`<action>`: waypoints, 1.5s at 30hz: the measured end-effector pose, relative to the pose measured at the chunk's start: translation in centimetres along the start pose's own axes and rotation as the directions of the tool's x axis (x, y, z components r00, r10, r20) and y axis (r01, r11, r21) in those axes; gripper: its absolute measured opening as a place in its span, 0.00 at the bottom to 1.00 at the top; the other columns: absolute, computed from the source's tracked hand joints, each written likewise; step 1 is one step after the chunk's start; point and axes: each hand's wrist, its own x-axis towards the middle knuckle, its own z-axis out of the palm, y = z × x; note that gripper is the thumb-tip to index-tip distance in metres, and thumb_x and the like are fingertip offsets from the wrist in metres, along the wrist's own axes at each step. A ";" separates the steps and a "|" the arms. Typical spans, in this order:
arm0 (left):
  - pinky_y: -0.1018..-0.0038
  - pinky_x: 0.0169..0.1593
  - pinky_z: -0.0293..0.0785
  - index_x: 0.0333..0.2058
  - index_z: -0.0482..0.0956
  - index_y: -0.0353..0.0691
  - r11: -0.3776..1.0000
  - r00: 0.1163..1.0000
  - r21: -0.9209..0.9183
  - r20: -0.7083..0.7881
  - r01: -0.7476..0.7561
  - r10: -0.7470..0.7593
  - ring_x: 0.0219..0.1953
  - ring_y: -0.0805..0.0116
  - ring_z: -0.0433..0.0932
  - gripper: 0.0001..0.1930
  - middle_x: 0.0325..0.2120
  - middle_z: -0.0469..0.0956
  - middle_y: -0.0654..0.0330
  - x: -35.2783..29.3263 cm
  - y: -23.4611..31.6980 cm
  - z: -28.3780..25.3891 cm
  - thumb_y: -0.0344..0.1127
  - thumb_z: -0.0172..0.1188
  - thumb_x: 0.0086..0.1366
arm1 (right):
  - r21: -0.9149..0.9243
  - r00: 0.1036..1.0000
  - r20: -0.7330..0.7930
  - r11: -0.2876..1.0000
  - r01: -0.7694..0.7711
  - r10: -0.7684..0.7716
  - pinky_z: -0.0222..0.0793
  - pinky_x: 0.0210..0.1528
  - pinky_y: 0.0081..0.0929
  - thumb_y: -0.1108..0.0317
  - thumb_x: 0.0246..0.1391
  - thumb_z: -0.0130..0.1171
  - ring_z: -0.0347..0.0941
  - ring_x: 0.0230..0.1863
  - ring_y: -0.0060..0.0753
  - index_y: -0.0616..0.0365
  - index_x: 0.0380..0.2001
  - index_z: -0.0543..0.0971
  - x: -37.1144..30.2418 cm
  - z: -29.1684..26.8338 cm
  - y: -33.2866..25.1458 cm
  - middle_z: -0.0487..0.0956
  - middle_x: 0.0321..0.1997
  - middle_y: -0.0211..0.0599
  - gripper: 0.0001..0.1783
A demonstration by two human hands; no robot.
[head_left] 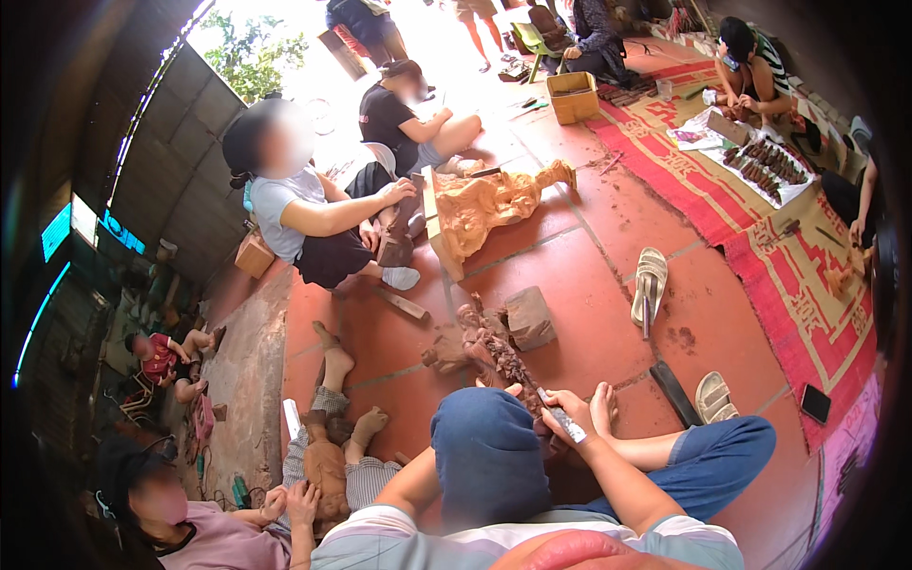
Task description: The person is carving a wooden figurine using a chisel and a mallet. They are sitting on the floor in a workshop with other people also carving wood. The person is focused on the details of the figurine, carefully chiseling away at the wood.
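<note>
A dark reddish-brown wood carving (489, 347), long and knobbly, slants from the floor toward my lap, its lower end partly hidden. My left hand (514, 389) grips it from behind my raised knee in blue denim, with only a few fingers showing. Closed around a slim tool (567, 425) with a white speckled handle, my right hand (568, 407) works against the carving's side. The tool's exact kind cannot be made out. A squared wood block (529, 318) and a rougher wood piece (443, 350) lie beside the carving's far end.
A large orange-brown carving (494, 207) lies ahead, touched by a seated person. Another person at left holds a wooden figure (328, 470). Sandals (650, 285), a dark bar (674, 394), a phone (815, 404) and a red patterned mat (769, 275) lie to the right.
</note>
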 end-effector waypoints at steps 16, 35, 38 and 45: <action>0.58 0.49 0.75 0.64 0.39 0.42 1.000 0.999 0.009 -0.014 0.029 -0.029 0.50 0.54 0.73 0.50 0.54 0.64 0.45 0.1 0.3 0.9 0.27 0.70 0.53 | -0.043 0.998 0.013 0.997 0.062 -0.062 0.73 0.33 0.35 0.75 0.40 0.63 0.75 0.31 0.47 0.59 0.27 0.74 2.7 -0.4 -0.9 0.75 0.27 0.42 0.09; 0.64 0.36 0.71 0.66 0.30 0.44 0.982 0.973 0.151 -0.219 0.112 -0.077 0.40 0.63 0.69 0.60 0.44 0.66 0.53 4.4 1.4 1.3 0.38 0.74 0.51 | -0.010 0.997 -0.073 1.000 -0.019 0.018 0.73 0.36 0.34 0.75 0.44 0.62 0.76 0.34 0.46 0.59 0.29 0.75 1.0 0.1 -1.3 0.76 0.30 0.41 0.07; 0.59 0.35 0.72 0.66 0.32 0.53 0.973 0.969 0.194 -0.233 0.126 -0.079 0.44 0.60 0.72 0.58 0.51 0.64 0.50 6.1 0.0 -0.6 0.42 0.73 0.52 | -0.023 0.998 -0.034 0.998 -0.061 0.060 0.73 0.37 0.34 0.74 0.45 0.61 0.76 0.34 0.45 0.60 0.31 0.75 0.5 0.1 -1.1 0.77 0.31 0.41 0.08; 0.69 0.35 0.73 0.64 0.40 0.43 0.974 0.972 0.188 -0.219 0.123 -0.080 0.45 0.63 0.74 0.51 0.50 0.67 0.53 4.4 1.7 0.8 0.39 0.72 0.53 | -0.020 0.998 -0.030 0.998 -0.053 0.053 0.72 0.37 0.34 0.75 0.44 0.61 0.75 0.33 0.46 0.61 0.31 0.75 0.4 0.1 -1.3 0.76 0.30 0.40 0.08</action>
